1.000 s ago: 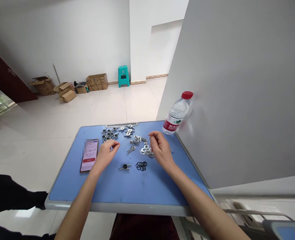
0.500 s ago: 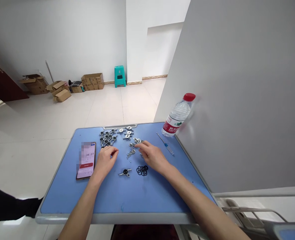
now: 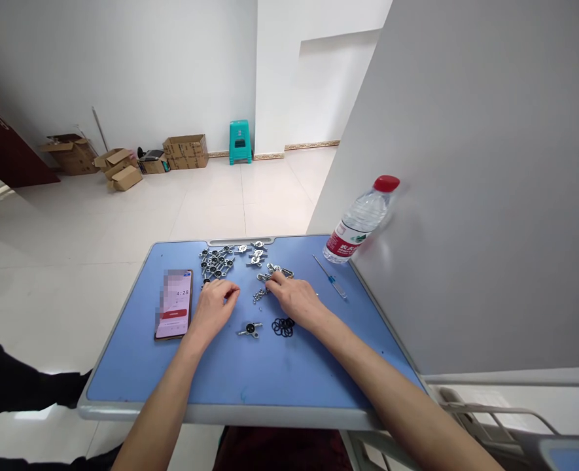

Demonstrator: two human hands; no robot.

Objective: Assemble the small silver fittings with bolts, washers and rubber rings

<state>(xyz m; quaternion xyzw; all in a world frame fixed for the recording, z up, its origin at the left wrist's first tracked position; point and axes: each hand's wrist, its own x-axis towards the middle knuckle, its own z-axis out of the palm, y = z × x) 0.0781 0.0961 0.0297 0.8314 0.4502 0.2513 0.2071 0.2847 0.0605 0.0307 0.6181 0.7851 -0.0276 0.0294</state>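
My left hand (image 3: 215,303) rests at the table's left middle, thumb and fingers pinched together; whatever is between them is hidden. Just beyond it lies a cluster of metal parts with black round centres (image 3: 215,263). My right hand (image 3: 295,299) reaches down to a pile of shiny metal pieces (image 3: 268,276), its fingertips drawn together there, and I cannot make out what they grip. Small steel balls (image 3: 260,296) lie beside those fingertips. Nearer to me, between the hands, are one metal part with a black centre (image 3: 250,328) and a heap of black rubber rings (image 3: 283,327).
A phone (image 3: 175,306) with a running timer lies on the left of the blue table (image 3: 289,379). A screwdriver (image 3: 330,277) and a water bottle (image 3: 358,222) are at the right, beside a grey panel (image 3: 490,196). A few bare silver parts (image 3: 256,255) lie at the back.
My right hand's fingers have drawn closer together at the metal pieces. My left hand stays pinched in nearly the same place. The whole view has shifted slightly.
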